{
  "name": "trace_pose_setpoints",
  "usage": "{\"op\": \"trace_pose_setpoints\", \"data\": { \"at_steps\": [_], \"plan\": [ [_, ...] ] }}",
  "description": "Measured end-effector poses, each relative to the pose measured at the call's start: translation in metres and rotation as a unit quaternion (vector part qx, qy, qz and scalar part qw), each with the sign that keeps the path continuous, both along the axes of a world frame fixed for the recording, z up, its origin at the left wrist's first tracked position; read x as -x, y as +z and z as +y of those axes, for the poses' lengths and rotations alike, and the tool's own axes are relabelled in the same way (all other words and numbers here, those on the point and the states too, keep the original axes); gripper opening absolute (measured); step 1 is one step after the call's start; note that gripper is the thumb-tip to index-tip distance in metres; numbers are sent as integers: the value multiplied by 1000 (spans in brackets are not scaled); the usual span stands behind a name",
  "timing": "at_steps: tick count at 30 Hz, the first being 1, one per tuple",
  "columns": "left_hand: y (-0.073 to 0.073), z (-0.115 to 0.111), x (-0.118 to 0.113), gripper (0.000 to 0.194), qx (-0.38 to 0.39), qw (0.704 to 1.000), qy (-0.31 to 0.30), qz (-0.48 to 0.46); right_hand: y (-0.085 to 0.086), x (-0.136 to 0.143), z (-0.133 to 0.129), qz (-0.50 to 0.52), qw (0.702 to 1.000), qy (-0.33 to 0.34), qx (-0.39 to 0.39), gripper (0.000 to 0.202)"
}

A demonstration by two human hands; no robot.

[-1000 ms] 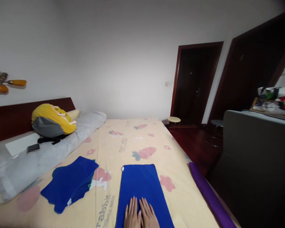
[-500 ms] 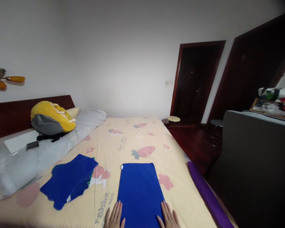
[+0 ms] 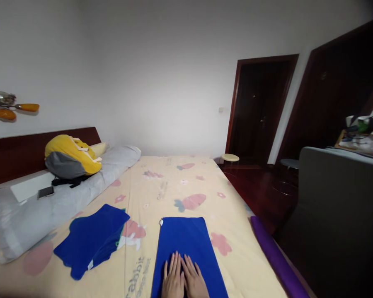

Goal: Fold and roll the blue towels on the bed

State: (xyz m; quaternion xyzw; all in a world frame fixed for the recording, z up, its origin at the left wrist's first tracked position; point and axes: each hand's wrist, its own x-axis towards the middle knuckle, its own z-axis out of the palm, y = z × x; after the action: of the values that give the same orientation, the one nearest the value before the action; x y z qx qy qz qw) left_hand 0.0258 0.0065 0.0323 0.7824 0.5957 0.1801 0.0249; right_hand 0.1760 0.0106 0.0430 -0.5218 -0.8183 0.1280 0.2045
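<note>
A blue cloth [image 3: 186,234] lies flat and lengthwise on the bed, a small white tag at its far left corner. My left hand [image 3: 173,278] rests palm down on the middle of this cloth, fingers stretched out. Right beside it, my right hand [image 3: 194,279] also lies flat on the cloth, and the two hands touch or nearly touch. Neither hand grips anything. To the left, a second blue cloth [image 3: 93,238] lies loosely crumpled, with a white tag and a bit of green edging showing.
The bed has a patterned cream sheet [image 3: 161,174]. On the grey pillow [image 3: 77,209] at left are a yellow-and-grey backpack [image 3: 73,159], a white laptop-like slab [image 3: 34,186] and a phone [image 3: 45,192]. A purple roll [image 3: 276,256] runs along the right edge. A stool [image 3: 230,157] stands beyond.
My hands have moved inward from the left and right edges of the flat blue cloth to its middle, side by side. The view has shifted slightly.
</note>
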Motion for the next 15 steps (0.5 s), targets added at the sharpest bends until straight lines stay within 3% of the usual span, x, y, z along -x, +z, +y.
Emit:
{"op": "trace_pose_setpoints", "data": {
  "at_steps": [4, 6, 9, 12, 15],
  "plan": [
    [-3, -5, 36, 51, 77, 997, 17, -7, -9, -49, -7, -40, 997, -66, 2, 54],
    [-1, -7, 55, 52, 88, 996, 33, -5, -17, -80, -12, -51, 992, -114, -12, 55],
    [3, -8, 68, 53, 100, 994, 41, 2, -27, -111, -15, -58, 988, -137, -28, 54],
    [10, -7, 67, 54, 112, 992, 54, 15, -25, -111, -9, -57, 986, -152, -31, 54],
    [21, -3, 61, 53, 118, 991, 56, 17, -8, -85, 4, -42, 986, -160, -33, 57]
  ]
}}
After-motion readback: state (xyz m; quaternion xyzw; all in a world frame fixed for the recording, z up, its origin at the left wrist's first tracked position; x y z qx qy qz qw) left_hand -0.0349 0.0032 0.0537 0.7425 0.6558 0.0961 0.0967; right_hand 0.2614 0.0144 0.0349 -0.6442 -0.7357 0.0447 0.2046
